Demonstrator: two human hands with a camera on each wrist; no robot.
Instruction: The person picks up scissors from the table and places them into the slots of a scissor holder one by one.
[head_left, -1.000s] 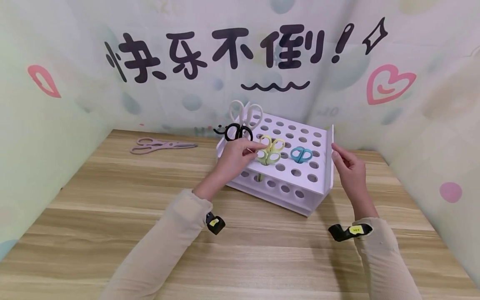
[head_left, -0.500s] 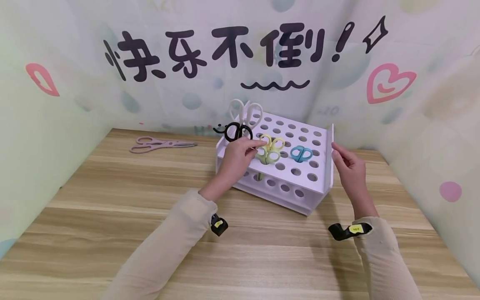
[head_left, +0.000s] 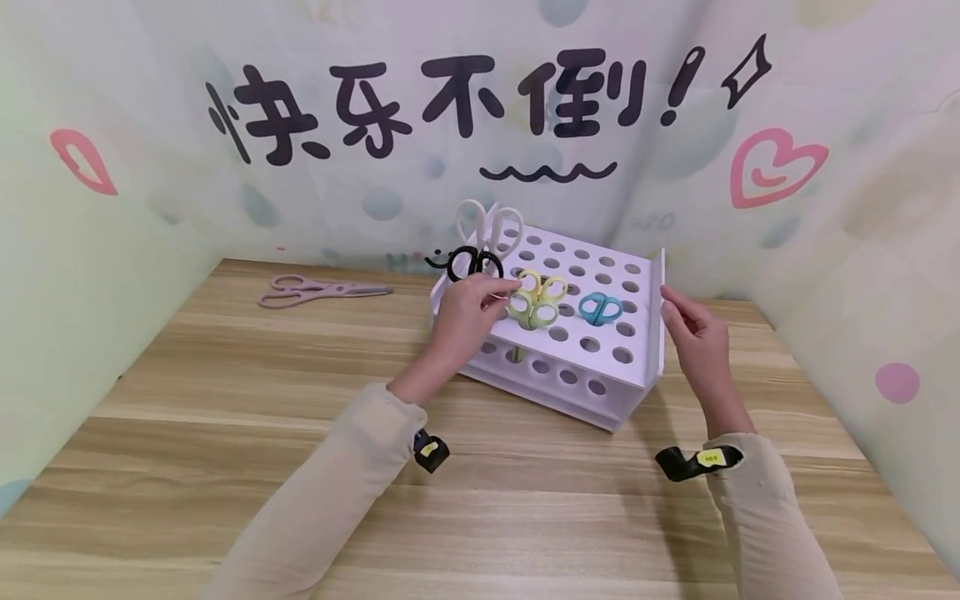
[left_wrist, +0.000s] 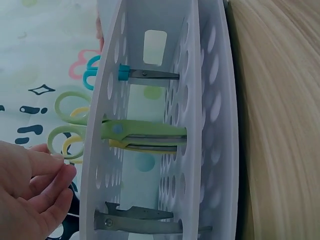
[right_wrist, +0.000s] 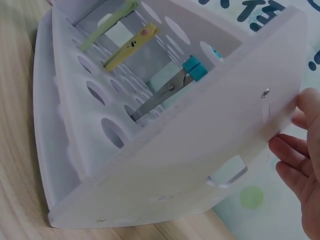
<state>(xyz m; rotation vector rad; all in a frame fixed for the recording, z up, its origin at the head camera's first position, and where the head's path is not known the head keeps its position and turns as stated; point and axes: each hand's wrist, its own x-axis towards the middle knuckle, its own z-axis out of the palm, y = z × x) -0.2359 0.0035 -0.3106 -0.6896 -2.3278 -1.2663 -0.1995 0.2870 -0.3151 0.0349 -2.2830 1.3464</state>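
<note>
My left hand [head_left: 467, 318] is by the front left of a white rack [head_left: 558, 250]. Its thumb and index tip are at the lower loop of green scissors [left_wrist: 75, 117]; contact is unclear. Yellow scissors [head_left: 553, 288] stand just behind the green pair. Black-handled scissors [head_left: 475, 262] and white-handled scissors [head_left: 491, 225] are in the rack's left side, and small teal scissors [head_left: 600, 308] stand farther right. My right hand [head_left: 697, 337] touches the outside of the rack's right side panel [right_wrist: 200, 160] near its top edge; its fingers do not wrap over the panel.
Pink scissors [head_left: 322, 290] lie on the wooden table [head_left: 225, 400], left of the rack, blades pointing right. A printed cloth [head_left: 375, 208] hangs behind the table and along both sides. The rack has rows of round holes in its tiers.
My left fingertips have drawn a little left, off the yellow scissors' loop. The scissors keep their places in the rack. My right hand stays at the side panel.
</note>
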